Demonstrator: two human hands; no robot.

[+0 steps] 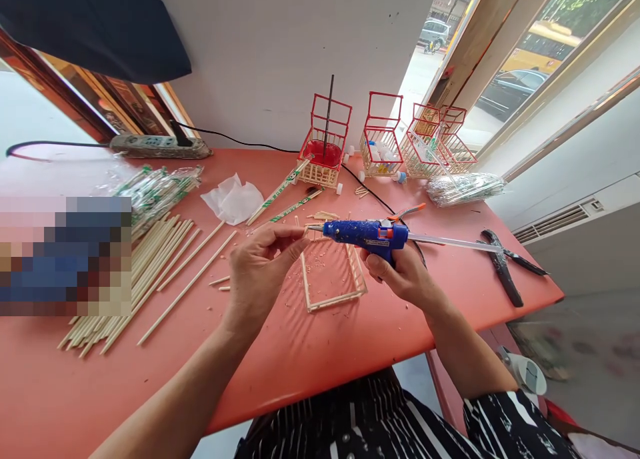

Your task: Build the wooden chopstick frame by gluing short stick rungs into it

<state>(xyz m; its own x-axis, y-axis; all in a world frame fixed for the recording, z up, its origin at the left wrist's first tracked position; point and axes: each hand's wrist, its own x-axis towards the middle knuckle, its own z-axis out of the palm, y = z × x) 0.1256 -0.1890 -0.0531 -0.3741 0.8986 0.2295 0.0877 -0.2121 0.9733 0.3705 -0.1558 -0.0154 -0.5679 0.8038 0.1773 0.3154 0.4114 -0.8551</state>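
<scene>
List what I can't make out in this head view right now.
- Whatever the left hand pinches at the glue gun nozzle: too small, covered by fingertips.
- Far side of the stick frame: behind the gun and the right hand.
- Left part of the table: pixelated patch.
- Contents of the baskets: too small.

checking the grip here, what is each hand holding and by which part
The right hand holds the blue glue gun by its handle. The left hand pinches something at its fingertips near the nozzle; what it is cannot be told.
</scene>
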